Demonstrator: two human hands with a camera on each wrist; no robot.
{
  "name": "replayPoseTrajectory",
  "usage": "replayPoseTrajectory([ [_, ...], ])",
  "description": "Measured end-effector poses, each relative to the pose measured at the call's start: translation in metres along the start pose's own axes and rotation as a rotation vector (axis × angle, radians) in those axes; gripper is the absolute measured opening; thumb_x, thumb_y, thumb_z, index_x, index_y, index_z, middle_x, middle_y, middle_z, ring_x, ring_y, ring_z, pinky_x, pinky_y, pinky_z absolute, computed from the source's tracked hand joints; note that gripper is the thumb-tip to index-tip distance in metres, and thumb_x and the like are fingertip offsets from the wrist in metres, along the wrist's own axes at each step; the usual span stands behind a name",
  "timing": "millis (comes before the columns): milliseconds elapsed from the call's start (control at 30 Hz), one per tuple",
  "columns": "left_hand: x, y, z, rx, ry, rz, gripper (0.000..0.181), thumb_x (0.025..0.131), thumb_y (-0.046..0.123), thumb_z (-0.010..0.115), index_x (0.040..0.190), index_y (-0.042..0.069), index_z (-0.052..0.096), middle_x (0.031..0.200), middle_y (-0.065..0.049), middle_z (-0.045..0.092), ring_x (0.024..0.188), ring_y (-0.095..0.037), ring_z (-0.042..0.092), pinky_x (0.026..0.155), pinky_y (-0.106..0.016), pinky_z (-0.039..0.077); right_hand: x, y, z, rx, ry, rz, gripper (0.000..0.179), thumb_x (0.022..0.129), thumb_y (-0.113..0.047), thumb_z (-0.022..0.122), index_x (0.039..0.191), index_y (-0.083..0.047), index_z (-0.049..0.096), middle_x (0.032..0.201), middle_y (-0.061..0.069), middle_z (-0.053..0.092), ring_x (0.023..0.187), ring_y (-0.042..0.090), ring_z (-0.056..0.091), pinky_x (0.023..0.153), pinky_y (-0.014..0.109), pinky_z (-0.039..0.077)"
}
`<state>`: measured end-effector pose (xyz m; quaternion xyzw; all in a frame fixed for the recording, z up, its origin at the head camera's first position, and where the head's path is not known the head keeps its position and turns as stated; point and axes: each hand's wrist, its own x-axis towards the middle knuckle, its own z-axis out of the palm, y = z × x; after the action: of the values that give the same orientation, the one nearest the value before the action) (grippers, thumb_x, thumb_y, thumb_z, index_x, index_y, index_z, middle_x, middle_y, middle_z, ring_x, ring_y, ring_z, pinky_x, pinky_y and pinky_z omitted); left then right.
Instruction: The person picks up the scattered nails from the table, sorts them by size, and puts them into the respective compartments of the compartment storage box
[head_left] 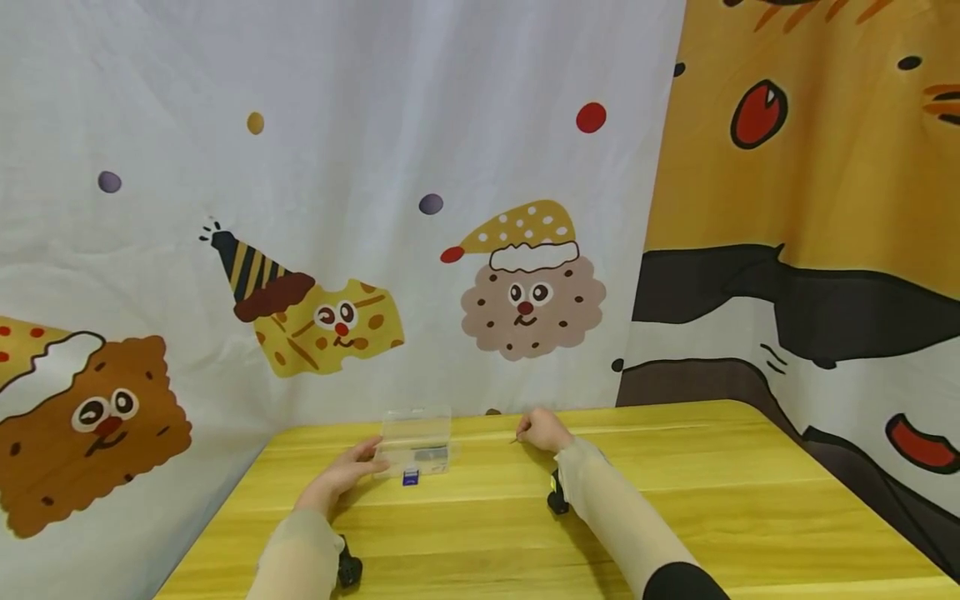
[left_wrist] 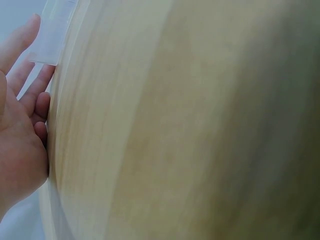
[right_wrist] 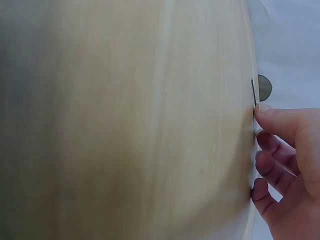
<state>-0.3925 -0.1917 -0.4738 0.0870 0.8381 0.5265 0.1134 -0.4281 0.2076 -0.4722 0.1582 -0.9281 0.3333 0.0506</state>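
Note:
A clear plastic box [head_left: 412, 433] stands on the table with its lid raised; a grey patch and small items show faintly inside. My left hand [head_left: 348, 468] rests at the box's left side, thumb and first fingers extended along it. In the left wrist view, that hand [left_wrist: 22, 115] lies by the corner of the box [left_wrist: 52, 37]. My right hand [head_left: 543, 429] is near the far table edge, pinching a thin dark pin-like piece [right_wrist: 253, 90] between thumb and fingertip. Its exact kind is too small to tell. The other fingers of that hand [right_wrist: 290, 160] are curled.
A small blue item with a white part [head_left: 410, 477] lies just in front of the box. The wood-grain table [head_left: 465, 533] ends at a printed curtain [head_left: 360, 167] behind. Dark wrist devices [head_left: 349, 568] sit on both forearms.

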Motion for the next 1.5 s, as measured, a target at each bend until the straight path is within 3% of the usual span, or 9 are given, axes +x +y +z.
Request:
replayPoseTrajectory([
  [133,-0.002,0.000,0.000,-0.007,-0.006,-0.006,0.075,0.091,0.025,0.070,0.151,0.004,0.031,0.150,-0.033,0.027,0.137,-0.049,0.025,0.106,-0.064,0.023,-0.003,0.002,0.000,0.032,-0.008,-0.009,0.001,0.081,0.001,0.073,0.081,0.001,0.073,0.077,0.001,0.068,0.068,0.012,0.053,0.066,0.029,0.046],
  [233,-0.003,-0.001,0.000,-0.009,-0.001,-0.007,0.074,0.091,0.025,0.070,0.151,0.004,0.032,0.149,-0.033,0.028,0.136,-0.050,0.025,0.106,-0.065,0.023,-0.004,0.003,0.000,0.057,-0.007,-0.029,0.005,0.080,0.000,0.075,0.082,0.005,0.072,0.077,0.001,0.068,0.070,0.011,0.055,0.069,0.030,0.048],
  [333,-0.002,-0.001,-0.001,-0.010,0.005,-0.009,0.074,0.091,0.025,0.070,0.151,0.004,0.032,0.149,-0.033,0.028,0.136,-0.049,0.026,0.106,-0.065,0.023,-0.004,0.005,-0.001,0.065,0.000,-0.051,0.004,0.081,0.000,0.073,0.080,0.004,0.072,0.076,0.001,0.068,0.069,0.011,0.055,0.068,0.029,0.048],
  [567,-0.002,0.000,0.001,-0.013,-0.002,-0.010,0.074,0.091,0.026,0.070,0.151,0.005,0.032,0.150,-0.033,0.027,0.136,-0.050,0.025,0.106,-0.065,0.023,-0.002,0.007,0.001,0.094,-0.015,-0.007,0.003,0.079,-0.001,0.076,0.080,-0.001,0.074,0.077,-0.001,0.068,0.067,0.011,0.051,0.063,0.026,0.044],
  [933,-0.001,-0.001,0.002,0.019,0.010,-0.006,0.073,0.092,0.026,0.068,0.152,0.005,0.031,0.149,-0.032,0.028,0.135,-0.050,0.027,0.105,-0.065,0.024,-0.006,-0.001,0.002,0.040,-0.019,0.021,0.005,0.084,-0.005,0.074,0.080,-0.001,0.073,0.080,-0.001,0.067,0.071,0.012,0.053,0.068,0.030,0.047],
  [1133,0.000,-0.001,0.002,0.012,0.018,-0.007,0.070,0.093,0.024,0.067,0.151,0.005,0.032,0.150,-0.031,0.027,0.137,-0.049,0.025,0.107,-0.064,0.023,-0.007,-0.003,0.001,0.031,-0.010,-0.005,0.006,0.086,-0.001,0.069,0.082,-0.002,0.074,0.084,0.002,0.069,0.072,0.012,0.055,0.069,0.031,0.048],
  [1500,-0.003,0.002,0.002,0.004,0.012,-0.022,0.071,0.093,0.023,0.067,0.151,0.005,0.032,0.150,-0.032,0.027,0.137,-0.049,0.025,0.107,-0.064,0.022,-0.011,-0.011,-0.006,0.188,0.059,0.025,0.018,0.096,-0.001,0.056,0.100,0.011,0.068,0.084,0.009,0.064,0.063,0.015,0.042,0.066,0.031,0.042],
])
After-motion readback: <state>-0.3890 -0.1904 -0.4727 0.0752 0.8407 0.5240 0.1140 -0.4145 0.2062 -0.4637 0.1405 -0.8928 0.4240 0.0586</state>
